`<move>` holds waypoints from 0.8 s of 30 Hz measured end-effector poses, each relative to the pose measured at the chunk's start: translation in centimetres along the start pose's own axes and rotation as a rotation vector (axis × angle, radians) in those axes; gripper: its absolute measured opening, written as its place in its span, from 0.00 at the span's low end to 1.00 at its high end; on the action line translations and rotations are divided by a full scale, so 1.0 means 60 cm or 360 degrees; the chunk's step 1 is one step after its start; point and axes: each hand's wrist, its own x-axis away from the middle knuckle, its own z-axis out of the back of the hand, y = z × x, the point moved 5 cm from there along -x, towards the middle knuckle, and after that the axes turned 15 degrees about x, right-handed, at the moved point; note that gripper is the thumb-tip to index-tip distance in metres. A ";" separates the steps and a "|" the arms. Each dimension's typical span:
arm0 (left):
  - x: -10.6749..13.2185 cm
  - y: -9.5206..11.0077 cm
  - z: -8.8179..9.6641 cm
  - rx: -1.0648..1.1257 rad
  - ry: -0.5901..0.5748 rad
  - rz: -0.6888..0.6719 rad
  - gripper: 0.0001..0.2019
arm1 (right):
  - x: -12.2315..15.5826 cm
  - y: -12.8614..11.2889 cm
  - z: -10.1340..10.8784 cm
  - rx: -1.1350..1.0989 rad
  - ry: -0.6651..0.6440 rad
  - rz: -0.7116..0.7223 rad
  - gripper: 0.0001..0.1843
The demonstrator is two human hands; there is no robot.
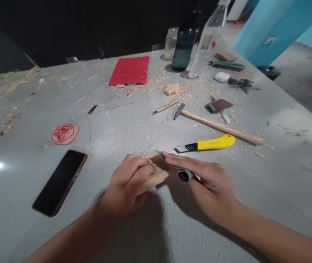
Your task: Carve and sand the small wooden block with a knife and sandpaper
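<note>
My left hand [130, 182] is closed around a pale wooden block [160, 175], its fingers folded over the top. In my right hand [206, 182] is a curled piece of sandpaper [184, 173], green-grey on its outer side. The fingers press the sandpaper's far end against the block's upper right edge, and its near end rolls into a loop under them. Just beyond my right hand lies a yellow utility knife [213, 143] with its blade out. Part of the block is hidden by my left fingers.
A phone [59, 182] and a red-marked wooden disc [65, 134] lie at left. Past the knife are a hammer [218, 126], a carving tool [165, 106] and a wood piece [171, 89]. Bottles [184, 47], a red sheet [130, 70] and keys [243, 84] sit farther back among wood shavings.
</note>
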 end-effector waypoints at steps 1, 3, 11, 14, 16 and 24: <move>0.002 0.002 0.002 -0.0038 -0.0011 -0.0045 0.16 | -0.002 -0.003 0.000 -0.0028 -0.0010 0.0025 0.39; 0.003 0.010 0.012 -0.0121 0.0014 -0.0173 0.16 | -0.005 -0.010 0.003 -0.0056 -0.0028 0.0141 0.37; 0.011 0.045 0.055 -0.0412 0.0291 -0.0560 0.14 | -0.002 -0.054 0.026 0.0023 0.0056 0.0702 0.29; 0.014 0.054 0.065 -0.0527 0.0457 -0.0611 0.15 | 0.010 -0.065 0.026 0.0177 0.0198 0.0775 0.29; 0.014 0.062 0.069 -0.0543 0.0505 -0.0637 0.15 | 0.016 -0.065 0.027 0.0228 0.0296 0.0756 0.29; 0.010 0.081 0.072 -0.0318 0.0580 -0.0889 0.07 | 0.018 -0.057 0.028 0.0157 0.0462 0.0752 0.32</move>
